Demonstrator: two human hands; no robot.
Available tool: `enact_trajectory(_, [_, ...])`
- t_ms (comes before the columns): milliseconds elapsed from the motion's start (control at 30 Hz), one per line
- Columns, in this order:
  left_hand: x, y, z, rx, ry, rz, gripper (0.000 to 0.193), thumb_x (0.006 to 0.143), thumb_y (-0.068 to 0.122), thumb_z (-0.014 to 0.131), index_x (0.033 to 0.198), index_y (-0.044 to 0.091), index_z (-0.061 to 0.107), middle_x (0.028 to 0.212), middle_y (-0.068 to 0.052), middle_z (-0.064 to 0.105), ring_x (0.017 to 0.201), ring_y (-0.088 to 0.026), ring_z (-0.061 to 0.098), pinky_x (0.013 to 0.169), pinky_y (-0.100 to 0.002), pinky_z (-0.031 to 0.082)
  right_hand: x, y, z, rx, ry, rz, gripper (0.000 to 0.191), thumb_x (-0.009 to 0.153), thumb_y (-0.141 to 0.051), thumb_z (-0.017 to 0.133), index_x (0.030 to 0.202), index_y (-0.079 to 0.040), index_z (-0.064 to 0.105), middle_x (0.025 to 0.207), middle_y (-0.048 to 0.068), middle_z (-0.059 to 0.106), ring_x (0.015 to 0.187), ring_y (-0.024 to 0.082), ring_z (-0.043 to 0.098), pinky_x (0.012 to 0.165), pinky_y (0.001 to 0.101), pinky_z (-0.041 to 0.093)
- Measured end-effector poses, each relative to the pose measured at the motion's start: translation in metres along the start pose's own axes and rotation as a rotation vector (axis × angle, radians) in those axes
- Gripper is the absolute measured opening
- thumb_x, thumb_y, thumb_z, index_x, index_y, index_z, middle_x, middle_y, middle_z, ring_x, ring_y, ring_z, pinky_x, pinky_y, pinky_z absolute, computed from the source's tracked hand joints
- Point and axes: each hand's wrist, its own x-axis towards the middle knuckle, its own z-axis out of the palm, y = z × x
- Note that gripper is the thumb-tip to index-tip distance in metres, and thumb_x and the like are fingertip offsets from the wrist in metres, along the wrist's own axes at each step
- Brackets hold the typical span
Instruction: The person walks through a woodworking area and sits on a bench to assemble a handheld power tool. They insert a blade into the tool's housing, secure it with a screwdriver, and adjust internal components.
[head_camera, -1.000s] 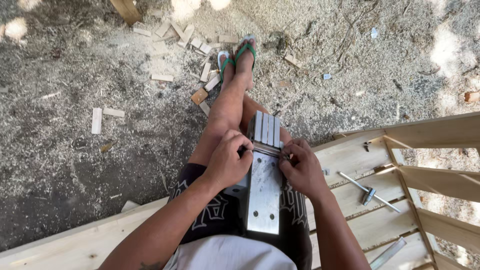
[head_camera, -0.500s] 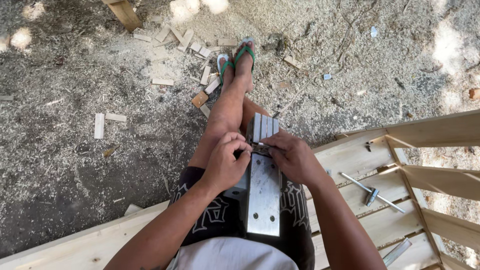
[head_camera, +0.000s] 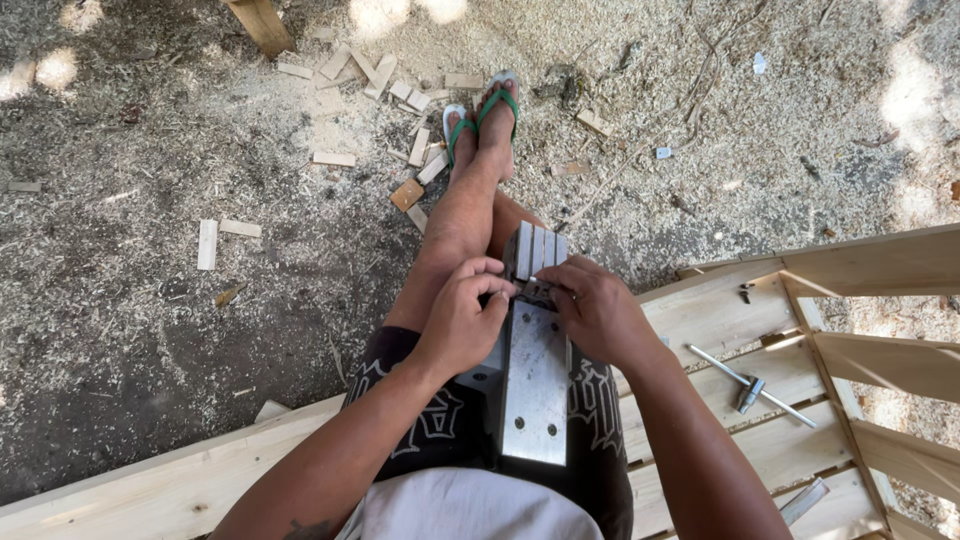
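Both hands pinch a metal plate (head_camera: 535, 385); hammer (head_camera: 750, 385) nearby

Metal plate (head_camera: 537, 385) on lap; hammer (head_camera: 750, 385) right on pallet (head_camera: 720, 320); wood scraps (head_camera: 405, 195) ahead.

Packages: none in view; labels: none on the metal, the wood or the scraps on the ground; signs: none; screens: none; the only lettering-like marking is a pale printed pattern on the dark shorts (head_camera: 440, 420), which is a garment print, not a label.
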Motion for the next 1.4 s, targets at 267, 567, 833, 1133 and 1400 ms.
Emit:
enact_trajectory(267, [0.009, -0.006, -0.002, -0.039, -0.035, -0.084, 0.022, 0.092, 0.008, 0.059, 0.098, -0.003, 0.076, 0.140, -0.019, 0.060, 0.127, -0.029, 0.062, 0.105, -0.037, 0.049, 0.010, -0.002, 0.003, 0.028, -0.013, 0.029, 0.029, 0.088, -0.002, 0.064, 0.114, -0.005, 0.074, 0.104, 0.014, 0.074, 0.091, 0.030, 0.073, 0.084, 0.0410, 0.057])
enact_trajectory(567, [0.002, -0.004, -0.007, -0.040, -0.049, -0.082, 0.023, 0.091, 0.011, 0.061, 0.103, -0.003, 0.075, 0.136, -0.017, 0.063, 0.126, -0.028, 0.064, 0.105, -0.037, 0.049, 0.025, 0.000, -0.006, 0.138, -0.131, 0.111, 0.029, 0.086, -0.004, 0.067, 0.113, -0.009, 0.077, 0.107, 0.011, 0.077, 0.094, 0.024, 0.076, 0.084, 0.0372, 0.060])
enact_trajectory(833, [0.003, 0.006, -0.014, 0.050, -0.082, 0.065, 0.023, 0.091, 0.012, 0.064, 0.108, 0.000, 0.075, 0.133, -0.016, 0.064, 0.125, -0.028, 0.063, 0.106, -0.038, 0.049, 0.013, 0.028, 0.000, 0.294, -0.057, 0.033, 0.026, 0.088, 0.000, 0.064, 0.113, -0.003, 0.074, 0.103, 0.012, 0.076, 0.091, 0.023, 0.073, 0.082, 0.0369, 0.058])
enact_trajectory(1133, [0.063, 0.022, -0.040, 0.592, -0.542, 0.399, 0.021, 0.085, 0.021, 0.072, 0.102, 0.023, 0.083, 0.140, -0.007, 0.057, 0.134, -0.028, 0.051, 0.115, -0.050, 0.033, -0.038, 0.073, 0.038, 1.388, 0.352, 0.220, 0.014, 0.090, -0.008, 0.048, 0.095, 0.000, 0.058, 0.080, 0.007, 0.054, 0.070, 0.017, 0.048, 0.063, 0.0310, 0.040])
enact_trajectory(1400, [0.078, 0.031, -0.053, -0.021, 0.000, 0.477, 0.055, 0.079, 0.016, 0.077, 0.130, 0.013, 0.055, 0.152, -0.009, 0.045, 0.116, -0.023, 0.061, 0.097, -0.043, 0.047, -0.084, -0.004, 0.045, 1.318, 0.527, 0.111, 0.030, 0.095, -0.013, 0.049, 0.108, 0.011, 0.062, 0.082, 0.012, 0.055, 0.073, 0.019, 0.048, 0.067, 0.0312, 0.037])
